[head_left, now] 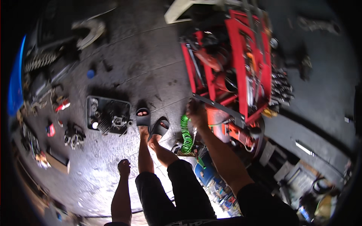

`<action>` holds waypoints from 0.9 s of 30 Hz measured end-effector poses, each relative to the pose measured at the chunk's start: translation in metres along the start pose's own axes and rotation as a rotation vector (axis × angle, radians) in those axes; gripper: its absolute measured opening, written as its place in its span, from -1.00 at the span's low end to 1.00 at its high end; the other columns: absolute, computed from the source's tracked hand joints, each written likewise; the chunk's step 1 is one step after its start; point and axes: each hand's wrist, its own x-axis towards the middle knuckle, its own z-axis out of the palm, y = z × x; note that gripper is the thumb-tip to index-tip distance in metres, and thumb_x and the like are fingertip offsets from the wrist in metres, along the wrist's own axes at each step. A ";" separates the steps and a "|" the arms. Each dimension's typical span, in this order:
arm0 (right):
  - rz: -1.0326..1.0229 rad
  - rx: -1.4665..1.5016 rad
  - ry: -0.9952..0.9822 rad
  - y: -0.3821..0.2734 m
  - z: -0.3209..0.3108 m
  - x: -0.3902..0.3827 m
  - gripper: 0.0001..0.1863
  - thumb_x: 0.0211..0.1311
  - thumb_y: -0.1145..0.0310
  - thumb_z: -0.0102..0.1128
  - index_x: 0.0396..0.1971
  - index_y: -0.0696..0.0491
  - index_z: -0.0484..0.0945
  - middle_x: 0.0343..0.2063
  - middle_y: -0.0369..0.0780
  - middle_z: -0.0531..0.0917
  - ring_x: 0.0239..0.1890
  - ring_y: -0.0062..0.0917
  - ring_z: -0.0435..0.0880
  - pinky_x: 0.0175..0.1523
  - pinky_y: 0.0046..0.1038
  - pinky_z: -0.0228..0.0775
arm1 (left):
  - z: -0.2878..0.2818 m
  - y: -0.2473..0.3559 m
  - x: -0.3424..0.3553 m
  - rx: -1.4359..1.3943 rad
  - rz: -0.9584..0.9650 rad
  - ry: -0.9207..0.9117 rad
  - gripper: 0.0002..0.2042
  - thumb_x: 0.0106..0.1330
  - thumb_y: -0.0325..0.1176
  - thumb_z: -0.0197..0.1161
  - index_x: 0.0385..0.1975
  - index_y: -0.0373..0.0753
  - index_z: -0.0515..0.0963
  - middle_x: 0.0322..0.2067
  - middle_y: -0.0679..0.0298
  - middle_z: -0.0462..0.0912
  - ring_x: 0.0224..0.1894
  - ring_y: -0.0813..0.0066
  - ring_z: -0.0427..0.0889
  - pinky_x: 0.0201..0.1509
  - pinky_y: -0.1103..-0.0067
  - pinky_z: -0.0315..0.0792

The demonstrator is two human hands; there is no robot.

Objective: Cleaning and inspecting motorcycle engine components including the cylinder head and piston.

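My left hand (124, 167) hangs over the concrete floor with its fingers curled; I cannot make out anything in it. My right hand (197, 112) reaches to the red tool cart (240, 52), just below the dark flat bar (218, 105) along its near edge. Its fingers are blurred, so whether they grip anything is unclear. Beside that hand hangs a green coiled hose (186, 133), and an orange machine (233, 132) is under my forearm. My sandalled feet (143, 117) stand beside a tray of metal engine parts (94, 128).
Scattered parts, including a metal assembly (74, 137) and a coil spring (41, 60), lie on the left. A white frame (177, 9) stands at the top. A blue container (203, 167) and clutter are at the lower right. A grey surface (313, 94) runs along the right.
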 end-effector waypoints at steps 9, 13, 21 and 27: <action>-0.080 0.271 0.620 0.009 -0.106 -0.235 -0.78 0.32 0.36 0.10 -0.19 0.20 0.57 -0.35 -0.23 0.63 -0.31 -0.62 0.58 -0.21 -0.57 0.44 | 0.307 0.217 -0.089 0.426 0.995 -0.424 -0.85 0.25 -0.41 0.13 -0.54 -0.31 0.47 -0.49 0.08 0.58 -0.37 0.06 0.59 -0.31 0.25 0.44; 0.038 0.545 0.857 0.022 -0.130 -0.267 -0.67 0.41 0.18 0.05 -0.10 0.17 0.50 -0.47 -0.21 0.66 -0.46 -0.54 0.66 -0.33 -0.54 0.49 | 0.452 0.254 -0.137 0.575 1.288 -0.639 -0.89 0.24 -0.36 0.22 -0.44 -0.26 0.50 -0.57 0.01 0.52 -0.48 0.02 0.56 -0.39 0.21 0.38; 0.162 0.539 1.023 0.062 -0.158 -0.329 -0.49 0.45 0.02 -0.06 -0.19 0.27 0.45 -0.59 -0.18 0.64 -0.57 -0.51 0.62 -0.43 -0.53 0.46 | 0.645 0.241 -0.138 0.518 1.168 -0.902 -0.64 0.28 -0.40 0.20 0.08 -0.15 0.40 -0.27 0.29 0.56 -0.28 0.37 0.57 -0.34 0.38 0.49; 0.185 0.594 0.901 0.086 -0.147 -0.356 -0.45 0.42 -0.05 -0.04 -0.19 0.26 0.44 -0.64 -0.19 0.64 -0.62 -0.53 0.63 -0.46 -0.57 0.43 | 0.678 0.249 -0.118 0.413 1.316 -0.873 -0.29 0.22 -0.22 0.33 0.35 -0.17 0.15 0.14 0.22 0.42 0.15 0.32 0.45 -0.10 0.32 0.58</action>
